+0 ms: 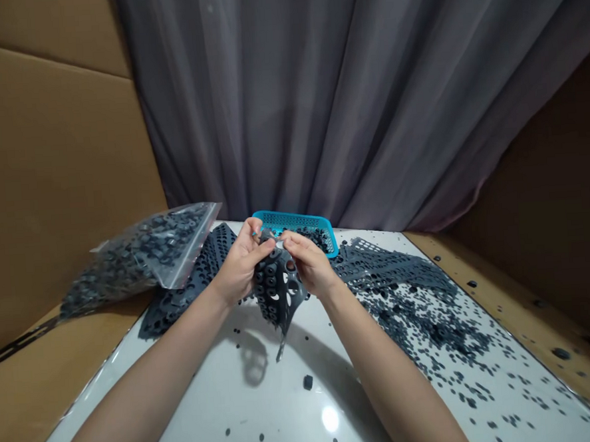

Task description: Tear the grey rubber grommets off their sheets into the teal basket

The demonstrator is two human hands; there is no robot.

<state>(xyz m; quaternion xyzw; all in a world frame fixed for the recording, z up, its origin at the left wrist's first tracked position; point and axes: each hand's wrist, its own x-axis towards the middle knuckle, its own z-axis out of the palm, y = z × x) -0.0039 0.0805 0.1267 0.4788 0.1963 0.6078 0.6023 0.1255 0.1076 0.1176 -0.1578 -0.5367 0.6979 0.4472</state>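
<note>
Both my hands hold a dark grey rubber sheet (279, 292) full of round holes and moulded rings, raised over the white table (286, 408). My left hand (240, 267) grips its upper left edge with fingers closed. At the sheet's top, my right hand (307, 263) pinches a piece with thumb and fingers. The sheet hangs down between my wrists, a thin strip dangling from its lower end. Just behind my hands sits a blue perforated basket (298, 221) with small dark parts in it.
A clear zip bag (147, 253) packed with dark rubber parts lies at the left, over more punched sheets (189, 287). Used sheets and many scattered scraps (420, 313) cover the right side. Cardboard walls and a grey curtain enclose the table.
</note>
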